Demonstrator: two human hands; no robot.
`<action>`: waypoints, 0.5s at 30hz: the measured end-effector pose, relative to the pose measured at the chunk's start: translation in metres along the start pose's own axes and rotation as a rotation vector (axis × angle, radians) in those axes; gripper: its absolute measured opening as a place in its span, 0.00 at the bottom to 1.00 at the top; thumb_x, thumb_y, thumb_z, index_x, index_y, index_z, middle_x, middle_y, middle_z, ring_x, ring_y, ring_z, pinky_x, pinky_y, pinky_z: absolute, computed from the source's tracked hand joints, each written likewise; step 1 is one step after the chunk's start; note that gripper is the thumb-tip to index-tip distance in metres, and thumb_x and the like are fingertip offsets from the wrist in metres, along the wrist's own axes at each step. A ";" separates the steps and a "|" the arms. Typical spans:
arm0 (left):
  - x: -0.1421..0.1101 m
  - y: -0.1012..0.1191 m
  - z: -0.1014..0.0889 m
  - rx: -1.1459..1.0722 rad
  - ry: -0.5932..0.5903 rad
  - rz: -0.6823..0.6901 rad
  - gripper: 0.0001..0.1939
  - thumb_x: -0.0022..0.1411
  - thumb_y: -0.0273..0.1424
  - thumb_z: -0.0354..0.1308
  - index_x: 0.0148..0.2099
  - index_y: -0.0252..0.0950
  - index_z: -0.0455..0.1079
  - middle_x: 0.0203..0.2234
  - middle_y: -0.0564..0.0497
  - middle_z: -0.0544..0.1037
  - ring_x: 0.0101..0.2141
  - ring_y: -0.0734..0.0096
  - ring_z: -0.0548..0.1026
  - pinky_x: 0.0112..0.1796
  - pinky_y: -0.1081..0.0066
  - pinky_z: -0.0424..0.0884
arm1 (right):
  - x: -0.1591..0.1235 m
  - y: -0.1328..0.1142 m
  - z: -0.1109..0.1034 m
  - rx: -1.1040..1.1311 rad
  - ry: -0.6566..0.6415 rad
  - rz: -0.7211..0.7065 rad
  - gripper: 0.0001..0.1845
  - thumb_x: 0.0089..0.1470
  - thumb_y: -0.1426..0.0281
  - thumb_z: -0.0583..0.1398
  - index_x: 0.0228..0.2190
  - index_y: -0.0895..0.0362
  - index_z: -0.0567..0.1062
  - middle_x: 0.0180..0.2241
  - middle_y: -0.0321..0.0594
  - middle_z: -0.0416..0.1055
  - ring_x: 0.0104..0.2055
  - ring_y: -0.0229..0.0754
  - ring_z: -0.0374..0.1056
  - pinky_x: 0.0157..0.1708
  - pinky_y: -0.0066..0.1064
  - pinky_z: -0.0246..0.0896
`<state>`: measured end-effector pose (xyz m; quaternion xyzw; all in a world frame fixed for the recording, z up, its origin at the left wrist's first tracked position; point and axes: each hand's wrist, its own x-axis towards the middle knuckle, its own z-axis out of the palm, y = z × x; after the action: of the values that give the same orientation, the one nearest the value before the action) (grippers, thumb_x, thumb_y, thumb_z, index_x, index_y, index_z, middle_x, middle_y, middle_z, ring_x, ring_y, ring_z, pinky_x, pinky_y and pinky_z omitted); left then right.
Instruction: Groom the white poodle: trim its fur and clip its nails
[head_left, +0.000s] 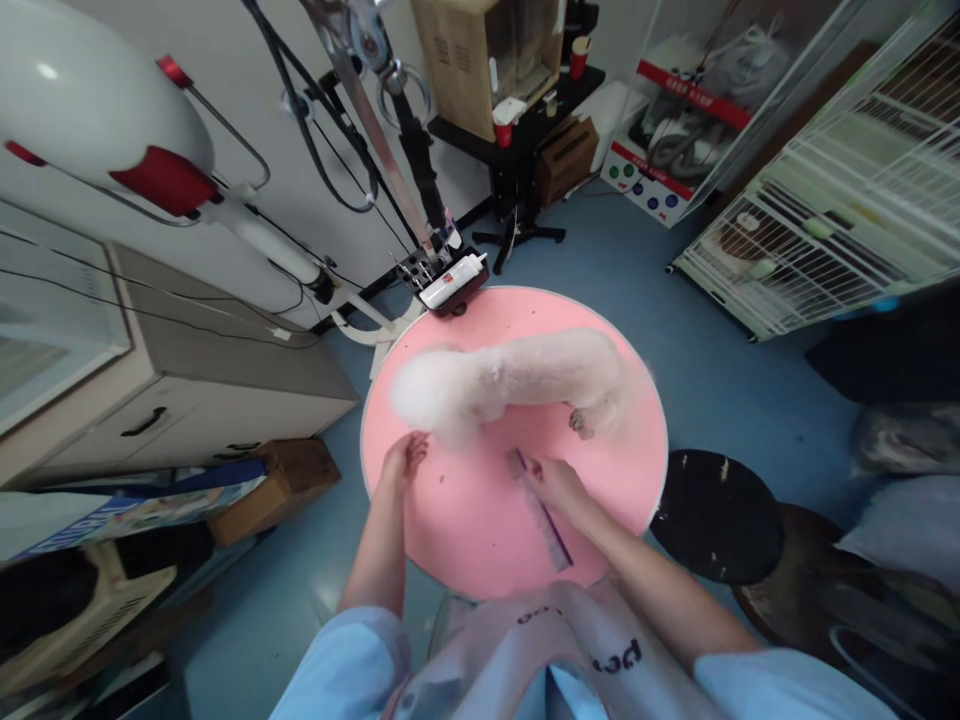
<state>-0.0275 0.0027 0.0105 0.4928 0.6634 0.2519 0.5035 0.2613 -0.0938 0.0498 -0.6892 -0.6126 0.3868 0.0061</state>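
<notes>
A small white dog [559, 365] stands on a round pink grooming table [465, 520]. Its fluffy head [424, 388] is on the left and its close-trimmed back runs to the right. My right hand [553, 485] is closed around a long comb [550, 530] with a purple spine, held in front of the dog and apart from its coat. Just below the dog's head is my left hand [407, 456], its fingers loosely bent with nothing visible in them. Whether its fingertips touch the fur I cannot tell. A dark paw [580, 422] shows at the rear.
At the table's far edge sits a tool holder with a white tube [454, 280]. A white dryer [97, 100] hangs at upper left. Wire cages [832, 220] stand right, a black round stool [716, 515] lower right, and a cabinet [187, 370] left.
</notes>
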 end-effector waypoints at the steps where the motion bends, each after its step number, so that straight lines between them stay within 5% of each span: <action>1: 0.004 0.005 -0.014 -0.043 0.087 -0.010 0.21 0.61 0.24 0.35 0.24 0.34 0.65 0.14 0.50 0.69 0.19 0.75 0.69 0.23 0.80 0.67 | -0.012 0.010 0.008 -0.086 -0.033 0.048 0.21 0.60 0.57 0.49 0.38 0.62 0.71 0.32 0.50 0.74 0.36 0.47 0.72 0.32 0.30 0.59; 5: 0.045 0.072 -0.048 -0.177 0.402 0.175 0.12 0.58 0.31 0.50 0.34 0.31 0.73 0.32 0.47 0.78 0.34 0.74 0.74 0.37 0.77 0.70 | -0.046 0.034 0.046 -0.322 -0.104 0.159 0.27 0.54 0.62 0.58 0.51 0.66 0.64 0.33 0.53 0.75 0.38 0.53 0.73 0.35 0.35 0.61; 8: 0.082 0.154 -0.032 -0.004 0.205 0.416 0.14 0.56 0.36 0.54 0.37 0.33 0.76 0.35 0.48 0.78 0.39 0.68 0.73 0.42 0.73 0.67 | -0.057 0.039 0.064 -0.338 -0.083 0.145 0.19 0.56 0.65 0.55 0.45 0.64 0.70 0.35 0.53 0.75 0.40 0.54 0.72 0.38 0.38 0.62; 10: 0.101 0.198 -0.006 0.158 -0.017 0.423 0.14 0.56 0.36 0.54 0.35 0.32 0.76 0.32 0.48 0.78 0.36 0.67 0.72 0.38 0.72 0.66 | -0.062 0.040 0.071 -0.323 -0.038 0.138 0.19 0.58 0.65 0.53 0.46 0.64 0.70 0.37 0.53 0.75 0.41 0.53 0.72 0.39 0.38 0.61; 12: 0.114 0.222 0.023 0.293 -0.214 0.361 0.11 0.53 0.34 0.57 0.29 0.31 0.75 0.26 0.48 0.76 0.32 0.67 0.71 0.34 0.72 0.65 | -0.065 0.040 0.075 -0.315 0.004 0.156 0.23 0.57 0.66 0.53 0.51 0.65 0.66 0.37 0.53 0.75 0.41 0.53 0.72 0.41 0.39 0.60; 15: 0.129 0.227 0.059 0.355 -0.406 0.285 0.07 0.47 0.30 0.59 0.22 0.32 0.71 0.19 0.50 0.72 0.27 0.68 0.68 0.30 0.72 0.63 | -0.068 0.041 0.077 -0.274 0.006 0.208 0.23 0.55 0.66 0.54 0.50 0.65 0.68 0.35 0.53 0.75 0.41 0.53 0.71 0.42 0.39 0.59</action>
<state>0.1167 0.1979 0.1232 0.7013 0.5071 0.0965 0.4916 0.2571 -0.1974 0.0122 -0.7445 -0.5850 0.2959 -0.1261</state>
